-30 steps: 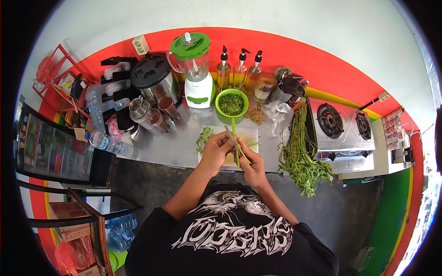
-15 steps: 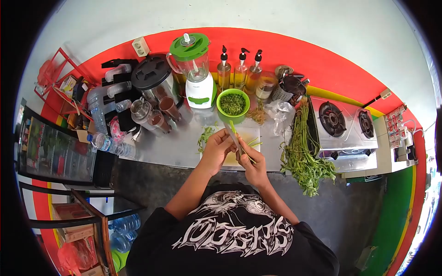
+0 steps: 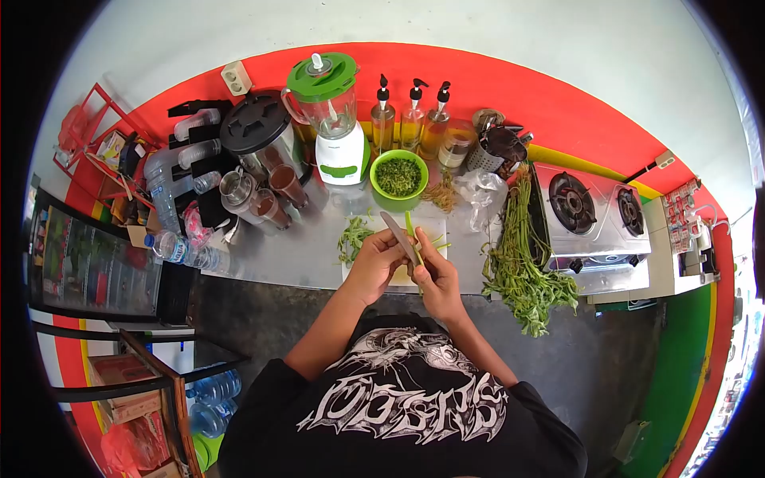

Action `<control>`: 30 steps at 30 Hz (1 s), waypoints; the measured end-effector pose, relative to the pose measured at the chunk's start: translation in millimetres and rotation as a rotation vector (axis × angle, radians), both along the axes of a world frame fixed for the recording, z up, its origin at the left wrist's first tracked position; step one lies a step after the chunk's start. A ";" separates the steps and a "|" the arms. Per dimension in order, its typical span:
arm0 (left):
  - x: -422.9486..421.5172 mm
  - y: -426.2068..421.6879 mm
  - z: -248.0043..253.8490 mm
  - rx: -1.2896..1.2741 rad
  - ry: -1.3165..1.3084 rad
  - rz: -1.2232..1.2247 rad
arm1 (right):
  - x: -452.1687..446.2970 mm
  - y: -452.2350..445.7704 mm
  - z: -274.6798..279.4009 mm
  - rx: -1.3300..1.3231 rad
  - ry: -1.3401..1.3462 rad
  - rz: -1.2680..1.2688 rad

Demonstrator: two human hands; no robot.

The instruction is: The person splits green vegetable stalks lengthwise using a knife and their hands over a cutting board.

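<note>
Pinching a stalk (image 3: 409, 225) between its fingers, the left hand (image 3: 373, 267) works beside the right hand (image 3: 438, 288), whose fingers clasp a knife (image 3: 395, 227), at center frame above a board (image 3: 435, 229); a bowl (image 3: 399, 202) of greens (image 3: 398, 177) stands higher up.

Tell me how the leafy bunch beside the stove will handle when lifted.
The leafy bunch will probably flop at its leafy end, which hangs past the counter's edge. Its many separate stems may slip apart unless gripped together.

Green-lidded blender (image 3: 333, 119), three black-pumped bottles (image 3: 411, 127) in a row, red wall band (image 3: 526, 103) behind, two-burner stove (image 3: 603, 221), wall socket (image 3: 236, 78)
</note>
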State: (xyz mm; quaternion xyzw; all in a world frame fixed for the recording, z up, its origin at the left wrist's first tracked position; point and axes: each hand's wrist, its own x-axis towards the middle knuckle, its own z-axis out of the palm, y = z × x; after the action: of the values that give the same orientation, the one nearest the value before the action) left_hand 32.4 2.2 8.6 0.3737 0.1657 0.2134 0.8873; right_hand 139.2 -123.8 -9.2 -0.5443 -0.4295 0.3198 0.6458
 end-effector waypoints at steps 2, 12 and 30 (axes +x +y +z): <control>-1.0 1.9 -4.5 -0.001 0.002 -0.007 | -0.8 0.6 7.0 0.003 0.007 0.010; -7.1 5.3 -14.2 0.027 0.148 0.040 | -4.3 9.9 13.7 -0.141 -0.155 -0.070; -13.3 0.7 -19.9 0.142 0.107 0.127 | -5.6 19.9 9.6 -0.114 -0.161 -0.100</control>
State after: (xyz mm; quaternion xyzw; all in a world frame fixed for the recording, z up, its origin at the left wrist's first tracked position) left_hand 19.1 2.9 -11.3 0.4353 0.2205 0.2601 0.8332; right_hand 133.6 -103.9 0.4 -0.6248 -0.4335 0.2662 0.5922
